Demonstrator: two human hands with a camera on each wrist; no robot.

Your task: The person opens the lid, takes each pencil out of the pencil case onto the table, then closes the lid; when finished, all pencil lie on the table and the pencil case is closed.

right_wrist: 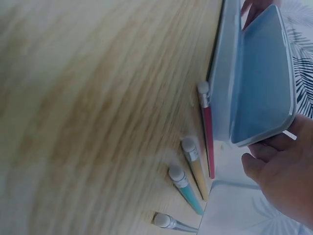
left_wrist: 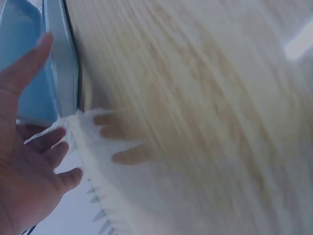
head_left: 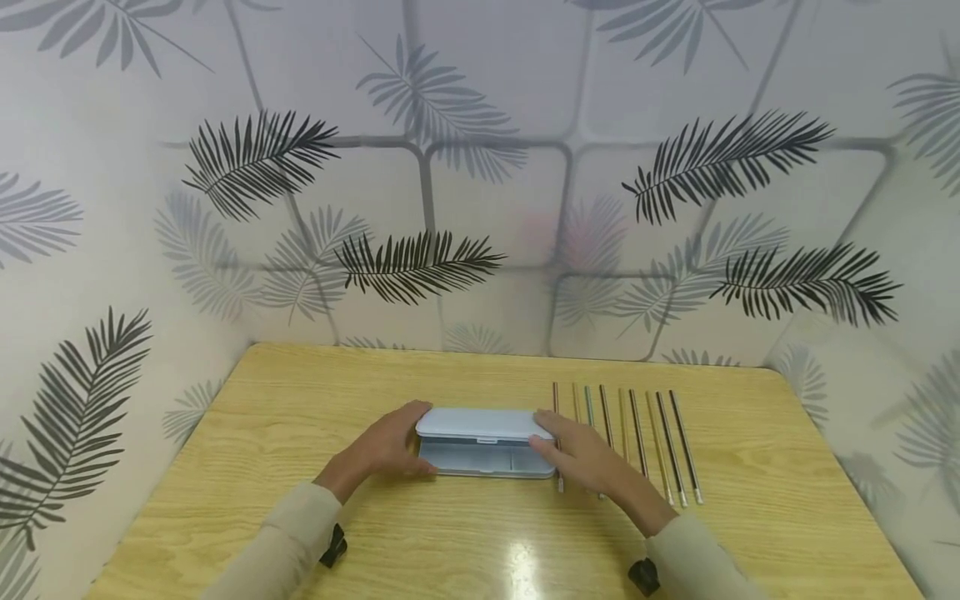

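A light blue pencil case lies on the table, its hinged lid partly raised and its divided tray bare inside. My left hand holds its left end, thumb at the front rim and fingers up by the lid. In the left wrist view the left thumb lies across the case's rim, the other fingers spread behind its end. At the opposite end, my right hand grips the lid. The right wrist view shows the right fingers at the lid's corner, just above a red pencil.
Several pencils in dark, yellow and teal lie in a row right of the case, among them a black pencil. Their eraser ends face me. The wooden table meets a leaf-patterned curtain at its back edge.
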